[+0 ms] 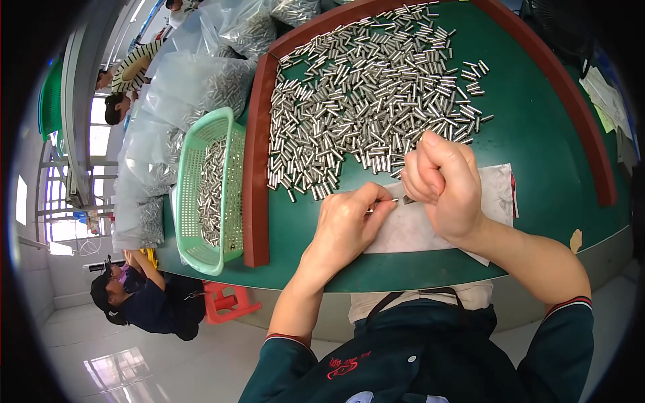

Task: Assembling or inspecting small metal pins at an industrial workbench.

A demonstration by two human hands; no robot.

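Observation:
My left hand (pixel 353 218) is closed in a pinch round a small metal pin (pixel 395 200); its bright end sticks out past the fingertips. Just to the right, my right hand (pixel 443 185) is curled into a fist, thumb side up. A small dark tip (pixel 408 199) shows below its fingers, but what the fist holds is hidden. Both hands are over a stained whitish cloth (pixel 494 195) at the near side of the green table (pixel 524 134). Beyond them spreads a heap of short, shiny metal pins (pixel 369 87).
A dark red wooden rail (pixel 255 168) borders the work area on the left, back and right. Left of it stands a light green basket (pixel 190 174) with more pins. Clear plastic bags (pixel 168 87) of metal parts line the far left. A person (pixel 148 289) sits near a red stool (pixel 225 302).

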